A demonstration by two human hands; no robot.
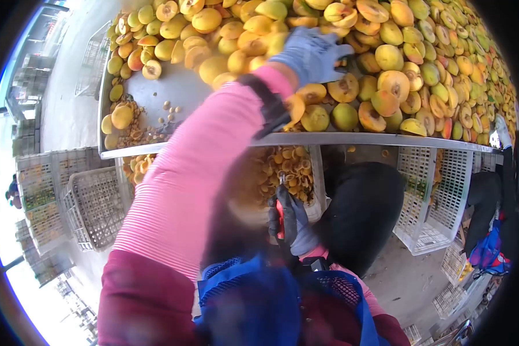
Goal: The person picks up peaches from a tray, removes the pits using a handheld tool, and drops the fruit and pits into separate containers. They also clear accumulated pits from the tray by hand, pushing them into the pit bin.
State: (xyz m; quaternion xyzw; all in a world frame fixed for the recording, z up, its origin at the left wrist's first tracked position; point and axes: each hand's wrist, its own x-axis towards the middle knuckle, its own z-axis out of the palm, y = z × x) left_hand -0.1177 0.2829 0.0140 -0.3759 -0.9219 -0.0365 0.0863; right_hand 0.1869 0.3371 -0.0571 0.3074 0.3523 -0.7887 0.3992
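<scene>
My left hand, in a blue-grey glove with dark fingertips, reaches over a heap of yellow peaches on a metal table. Its fingers look apart above the fruit; no peach shows in them, though the hand is slightly blurred. Many of the peaches are cut in half, some with stones or hollows showing. Lower down, in front of my body, my right hand is closed around a red-handled pitting tool. The tool's metal tip points up, above a crate of small peach scraps.
The table's metal rim runs across in front of me. Loose stones and scraps lie on its left part. Plastic crates stand at the left and right. Another person's gloved hand is at the far right.
</scene>
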